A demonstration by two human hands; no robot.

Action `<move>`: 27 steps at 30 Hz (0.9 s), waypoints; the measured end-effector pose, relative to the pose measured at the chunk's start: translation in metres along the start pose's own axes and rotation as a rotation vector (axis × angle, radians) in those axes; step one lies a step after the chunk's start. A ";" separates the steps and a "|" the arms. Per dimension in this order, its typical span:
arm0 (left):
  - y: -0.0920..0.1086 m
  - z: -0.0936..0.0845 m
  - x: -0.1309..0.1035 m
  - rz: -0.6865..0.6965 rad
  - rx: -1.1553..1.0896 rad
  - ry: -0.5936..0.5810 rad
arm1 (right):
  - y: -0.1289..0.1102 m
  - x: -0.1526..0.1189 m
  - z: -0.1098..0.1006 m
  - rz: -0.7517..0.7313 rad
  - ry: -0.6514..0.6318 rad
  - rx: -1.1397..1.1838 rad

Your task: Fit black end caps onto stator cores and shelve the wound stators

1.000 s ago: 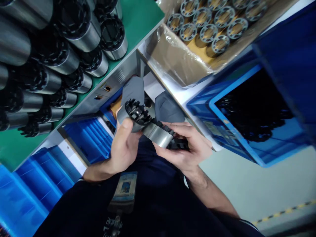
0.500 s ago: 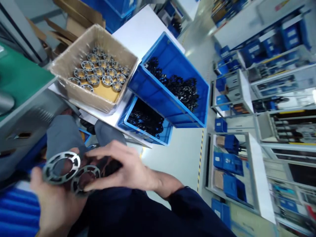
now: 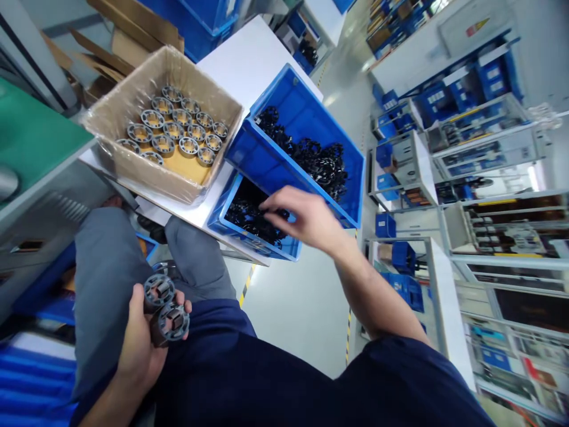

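Observation:
My left hand (image 3: 144, 344) is closed around two slotted metal rings (image 3: 165, 307), held side by side above my lap. Dark pieces sit in the openings of both rings. My right hand (image 3: 302, 216) reaches over the smaller blue bin (image 3: 262, 246), its thumb and index finger slightly apart near the black parts (image 3: 249, 216) inside. Nothing shows between those fingertips. On the white table, a cardboard box (image 3: 155, 178) lined with clear film holds several similar metal rings (image 3: 189, 146) standing in rows.
A larger blue bin (image 3: 351, 142) with more black parts (image 3: 326, 160) rests partly over the smaller one. The white table (image 3: 253, 53) extends behind. At left is a green work surface (image 3: 35, 118). Shelves with blue bins (image 3: 404, 258) line the right side across the floor.
My right hand has left the rings and moved up and right to the smaller blue bin. My left hand has lowered slightly toward my lap, still holding both rings.

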State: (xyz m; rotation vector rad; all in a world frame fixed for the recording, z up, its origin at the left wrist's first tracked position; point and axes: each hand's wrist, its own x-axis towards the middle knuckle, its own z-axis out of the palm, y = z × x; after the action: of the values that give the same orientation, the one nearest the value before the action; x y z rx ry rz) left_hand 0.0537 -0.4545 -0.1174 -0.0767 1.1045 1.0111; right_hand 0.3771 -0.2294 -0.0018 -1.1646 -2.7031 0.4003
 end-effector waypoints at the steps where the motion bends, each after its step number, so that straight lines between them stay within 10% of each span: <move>1: 0.001 -0.003 0.001 -0.002 -0.016 0.024 | 0.005 -0.007 0.023 0.050 -0.216 0.026; 3: 0.002 -0.008 0.004 -0.008 -0.040 0.053 | 0.024 -0.017 0.068 0.145 -0.463 0.003; 7: 0.009 -0.007 0.002 -0.039 -0.004 0.034 | 0.064 -0.023 0.117 0.166 -0.532 0.008; 27: 0.018 0.008 -0.002 -0.068 -0.012 0.249 | 0.090 -0.038 0.105 0.142 -0.298 0.301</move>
State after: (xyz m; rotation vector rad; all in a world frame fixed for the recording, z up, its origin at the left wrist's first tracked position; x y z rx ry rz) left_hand 0.0468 -0.4413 -0.1046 -0.2534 1.3132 0.9651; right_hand 0.4366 -0.2165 -0.1313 -1.2961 -2.6715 1.0380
